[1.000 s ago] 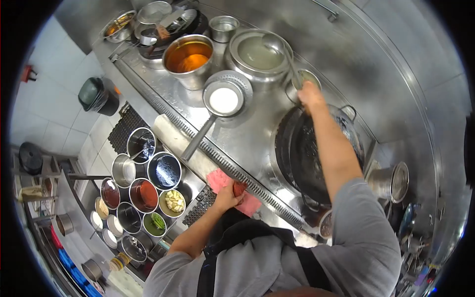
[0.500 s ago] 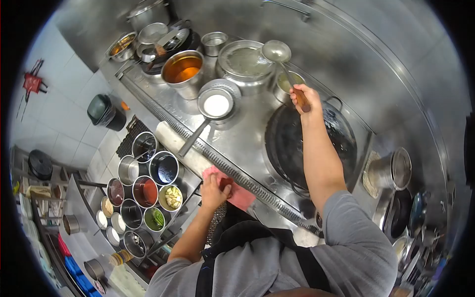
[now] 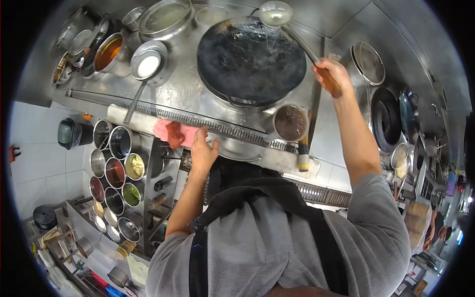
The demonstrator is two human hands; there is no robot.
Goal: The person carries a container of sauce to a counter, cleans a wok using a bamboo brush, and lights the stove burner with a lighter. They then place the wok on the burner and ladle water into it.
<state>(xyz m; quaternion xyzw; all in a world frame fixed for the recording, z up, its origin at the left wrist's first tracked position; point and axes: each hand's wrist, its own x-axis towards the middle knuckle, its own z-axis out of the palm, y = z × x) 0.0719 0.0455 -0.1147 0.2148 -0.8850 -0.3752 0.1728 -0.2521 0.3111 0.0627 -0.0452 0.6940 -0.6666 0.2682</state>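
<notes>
My right hand (image 3: 332, 76) is wrapped round the wooden handle of a ladle (image 3: 303, 42). The ladle's metal bowl is above the far right rim of a black wok (image 3: 250, 64), and a thin streak of clear liquid seems to fall below it. Faint smoke or steam hangs over the wok, whose inside looks dark and shiny. My left hand (image 3: 203, 151) is at the right end of a folded pink cloth (image 3: 161, 129) on the stove's front edge, thumb apart from the fingers. A dark red piece of cloth (image 3: 174, 134) lies on the pink one.
A strainer (image 3: 141, 91) holding something white rests on the stove, its handle toward me. Behind it stand a pot of orange liquid (image 3: 110, 53) and a wide round pan (image 3: 166, 20). A container of brown liquid (image 3: 291, 123) sits before the wok. Several ingredient pots (image 3: 115, 172) stand at left.
My view has turned to the right. The ladle has gone from beside the wide pan to above the wok. My left hand has shifted to the pink cloth's right end.
</notes>
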